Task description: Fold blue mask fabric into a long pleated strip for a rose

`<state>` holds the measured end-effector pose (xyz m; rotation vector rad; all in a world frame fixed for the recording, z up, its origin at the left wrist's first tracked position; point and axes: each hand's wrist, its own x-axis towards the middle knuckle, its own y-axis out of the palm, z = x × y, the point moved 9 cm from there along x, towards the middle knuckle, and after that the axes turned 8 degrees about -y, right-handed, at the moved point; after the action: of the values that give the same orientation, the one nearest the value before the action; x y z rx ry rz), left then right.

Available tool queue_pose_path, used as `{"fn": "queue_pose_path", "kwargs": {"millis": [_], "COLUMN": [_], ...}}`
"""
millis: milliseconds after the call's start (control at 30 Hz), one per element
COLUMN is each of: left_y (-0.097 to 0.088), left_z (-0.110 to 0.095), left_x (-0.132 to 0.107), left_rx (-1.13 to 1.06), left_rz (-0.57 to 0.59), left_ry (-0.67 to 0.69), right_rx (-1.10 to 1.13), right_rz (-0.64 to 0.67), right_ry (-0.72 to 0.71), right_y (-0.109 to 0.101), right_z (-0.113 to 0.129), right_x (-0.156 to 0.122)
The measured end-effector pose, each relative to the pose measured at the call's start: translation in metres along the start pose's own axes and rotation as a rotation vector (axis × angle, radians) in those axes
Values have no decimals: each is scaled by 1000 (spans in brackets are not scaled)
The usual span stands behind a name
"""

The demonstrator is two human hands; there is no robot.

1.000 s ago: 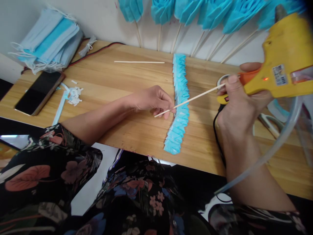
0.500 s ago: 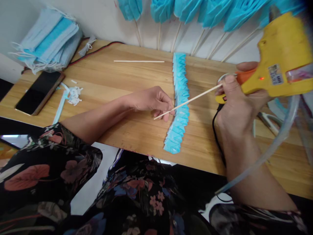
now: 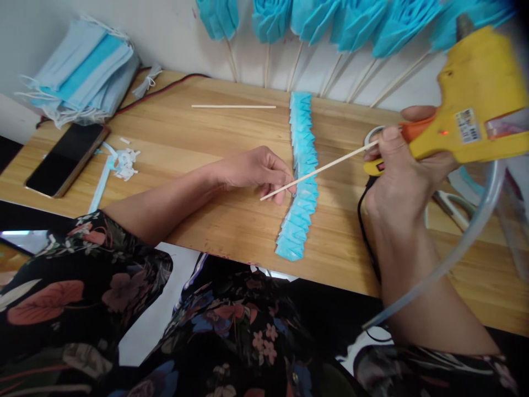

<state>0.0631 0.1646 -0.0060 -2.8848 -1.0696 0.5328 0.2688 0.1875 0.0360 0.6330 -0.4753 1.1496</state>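
My right hand (image 3: pixel 407 171) is closed around the handle of a yellow hot glue gun (image 3: pixel 475 94), its nozzle pointing up and its small light glowing orange. The thumb of that hand also presses the upper end of a thin wooden stick (image 3: pixel 330 165). My left hand (image 3: pixel 273 176) is closed, pinching the stick near its lower end. Beneath the stick a long pleated blue strip (image 3: pixel 302 143) lies on the table, close to my left fingertips. A clear glue stick (image 3: pixel 454 251) hangs in a curve from the back of the gun.
Several blue fabric flowers (image 3: pixel 270 19) on sticks lean against the wall. Another stick (image 3: pixel 233 106) lies on the wooden table (image 3: pixel 173 132). At left are stacked face masks (image 3: pixel 82 66), a phone (image 3: pixel 66 160) and white scraps (image 3: pixel 125 164). Scissors (image 3: pixel 457 209) lie beyond my right wrist.
Both hands hold almost the same pose, with the stick and glue gun still in place. The view has shifted very slightly.
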Motion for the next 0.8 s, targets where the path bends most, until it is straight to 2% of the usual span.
{"fn": "queue_pose_path", "kwargs": {"millis": [233,533,800], "left_y": [1,-1,-3], "left_z": [-5,-6,-9], "left_x": [-2,-2,-4], "left_rx": [-44,91,172], "left_rz": [15,-51,-116], "left_ry": [16,77,69], "right_rx": [-46,-10,-70], "right_rz": [-7,5,11], "right_ry": [20,0,-19], "right_y": [1,2,0], "right_z": [0,1,0], "right_x": [1,-1,-1]}}
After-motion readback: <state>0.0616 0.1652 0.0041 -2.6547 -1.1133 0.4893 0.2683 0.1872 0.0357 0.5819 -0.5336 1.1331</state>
